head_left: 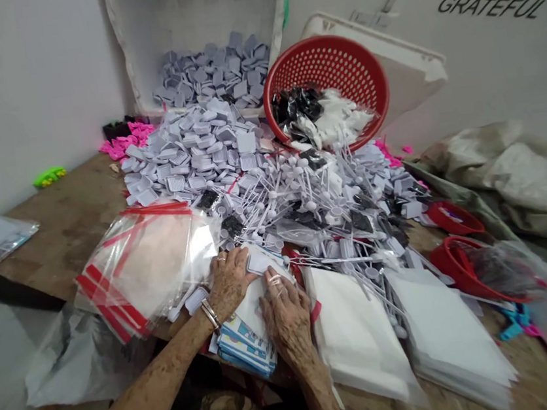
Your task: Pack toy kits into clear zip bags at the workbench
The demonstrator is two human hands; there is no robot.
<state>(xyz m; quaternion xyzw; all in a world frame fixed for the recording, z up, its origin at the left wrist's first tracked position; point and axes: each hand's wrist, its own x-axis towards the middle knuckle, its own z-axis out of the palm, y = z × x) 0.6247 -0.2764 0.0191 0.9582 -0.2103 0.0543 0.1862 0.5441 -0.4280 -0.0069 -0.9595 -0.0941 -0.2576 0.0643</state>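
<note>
My left hand has its fingers and thumb closed at the near left edge of a small pale lavender plastic tray. My right hand lies with stretched fingers over a white sheet or packet, its fingertips touching the tray's near side. Under both hands is a stack of blue printed cards at the table's front edge. Left of my hands are clear bags with red strips. Just right of them lies a stack of white translucent bags, with another bag stack beside it.
A big heap of pale plastic pieces and thin white sticks covers the table's middle. Behind it, a red basket leans, holding black and white packets. Small red bowls and a fabric sack are at the right. Pink pieces lie back left.
</note>
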